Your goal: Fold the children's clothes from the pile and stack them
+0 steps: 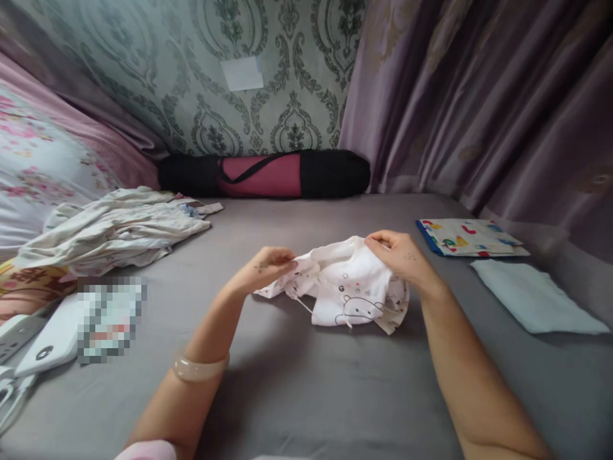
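A small white garment (pixel 352 281) with a bear outline and little printed figures hangs bunched between my two hands, just above the grey sheet. My left hand (pixel 268 267) pinches its left part, fingertips closed on the cloth. At the upper right edge of the garment, my right hand (pixel 395 252) holds the fabric between thumb and fingers. Thin ties dangle from the lower side of the cloth.
Crumpled pale clothes (pixel 119 227) lie at the left, near a white device (pixel 55 332) and cables. Folded patterned cloth (pixel 472 236) and a pale folded cloth (pixel 539 297) lie right. A black and pink bag (pixel 263 176) rests along the wall.
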{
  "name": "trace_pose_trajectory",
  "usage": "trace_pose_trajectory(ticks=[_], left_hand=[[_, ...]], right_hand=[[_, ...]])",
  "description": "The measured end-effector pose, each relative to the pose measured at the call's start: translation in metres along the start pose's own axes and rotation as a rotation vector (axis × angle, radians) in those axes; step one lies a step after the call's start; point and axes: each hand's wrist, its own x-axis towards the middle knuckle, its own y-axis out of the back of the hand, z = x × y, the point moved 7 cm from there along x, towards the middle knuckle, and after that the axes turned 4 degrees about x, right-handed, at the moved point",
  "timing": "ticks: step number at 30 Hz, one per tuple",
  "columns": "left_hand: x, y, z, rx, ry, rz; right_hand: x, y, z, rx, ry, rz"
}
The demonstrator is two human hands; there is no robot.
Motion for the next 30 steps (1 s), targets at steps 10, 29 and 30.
trace_pose_trajectory(ticks=[10, 29, 30], left_hand=[[0.007, 0.025, -0.007, -0.326, 0.113, 0.233], [0.000, 0.052, 0.006, -0.125, -0.004, 0.427], [-0.001, 0.058, 0.012, -0.127, -0.019, 0.442]], right_hand=[[-0.003, -0.013, 0.008, 0.145, -0.074, -0.207], [0.008, -0.013, -0.016, -0.053, 0.185, 0.008], [0.011, -0.010, -0.024, -0.069, 0.206, 0.021]])
